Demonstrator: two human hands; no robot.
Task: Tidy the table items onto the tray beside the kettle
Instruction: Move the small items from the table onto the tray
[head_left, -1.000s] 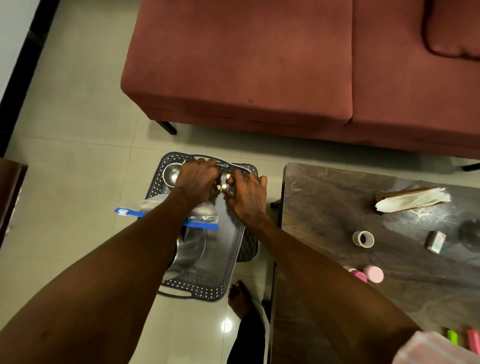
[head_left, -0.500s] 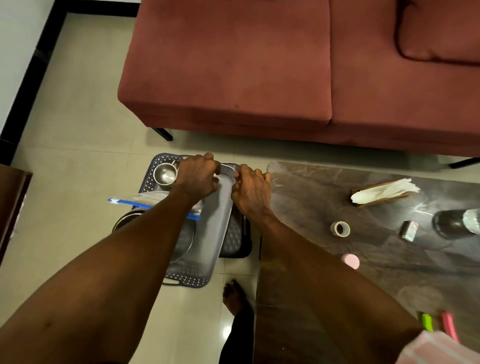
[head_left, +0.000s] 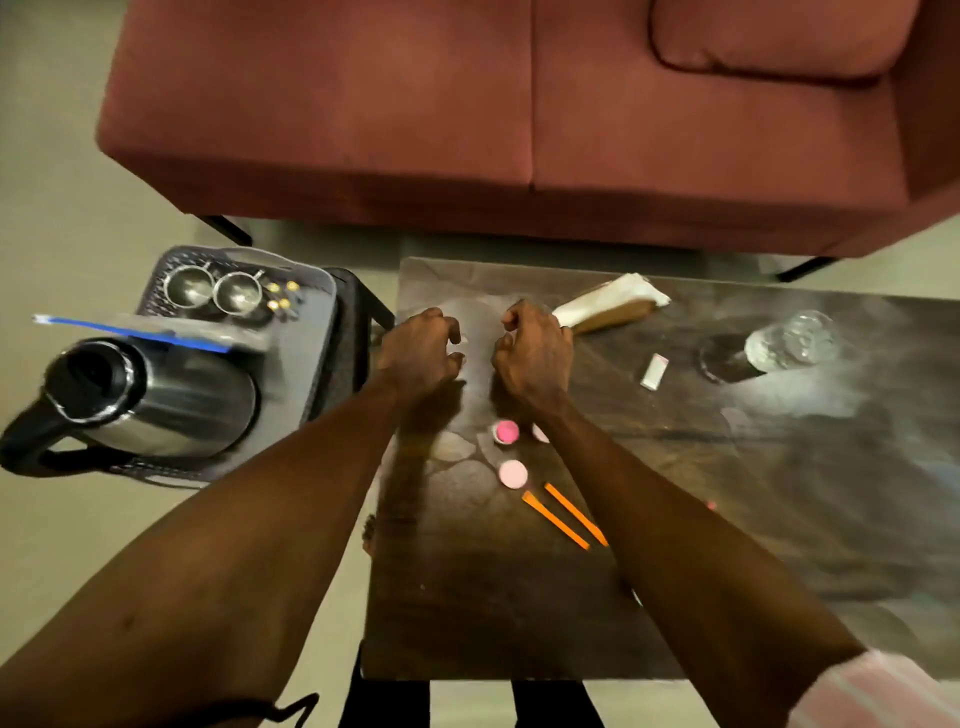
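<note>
Pink caps (head_left: 512, 474) lie just behind both curled, empty hands, nearest the right hand (head_left: 532, 352); left hand (head_left: 418, 349) beside.

Surroundings as I see them: sofa and floor.
A dark red sofa (head_left: 467, 104) stands beyond the table on a pale tiled floor (head_left: 62, 197); its cushion (head_left: 779, 36) lies upper right.

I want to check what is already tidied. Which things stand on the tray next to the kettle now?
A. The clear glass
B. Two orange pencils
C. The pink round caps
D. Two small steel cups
D: two small steel cups stand at the far end of the tray, beyond the kettle.
</note>
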